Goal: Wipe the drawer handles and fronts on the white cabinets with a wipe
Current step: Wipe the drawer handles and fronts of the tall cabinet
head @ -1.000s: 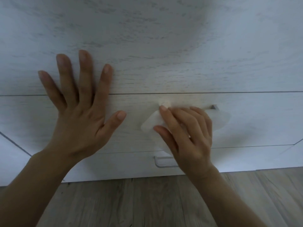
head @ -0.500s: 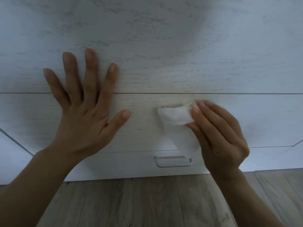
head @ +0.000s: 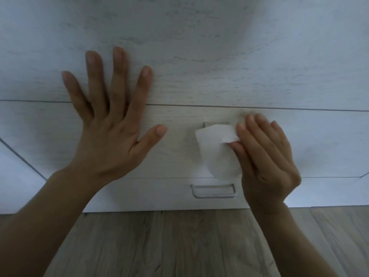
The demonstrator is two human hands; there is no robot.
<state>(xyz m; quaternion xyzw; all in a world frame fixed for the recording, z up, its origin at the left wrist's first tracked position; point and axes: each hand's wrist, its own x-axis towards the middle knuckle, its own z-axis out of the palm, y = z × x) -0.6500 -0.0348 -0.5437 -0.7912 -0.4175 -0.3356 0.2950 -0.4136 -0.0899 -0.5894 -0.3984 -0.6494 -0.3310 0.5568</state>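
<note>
Holding the white wipe [head: 216, 150] in my right hand [head: 265, 156], I pinch it with my thumb and bent fingers [head: 257, 134] against the middle drawer front [head: 319, 144], over its handle [head: 207, 124]. My left hand [head: 107, 132] lies flat on the cabinet [head: 219, 56], spread wide and holding nothing. The lower drawer handle [head: 212, 190] sits just above the wood floor [head: 179, 246].

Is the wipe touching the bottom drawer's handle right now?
Apart. Head view: the wipe ends above the bottom handle, and a strip of drawer front shows between them.

Grey wood-plank floor [head: 179, 246], white cabinet [head: 239, 66] standing directly on it
</note>
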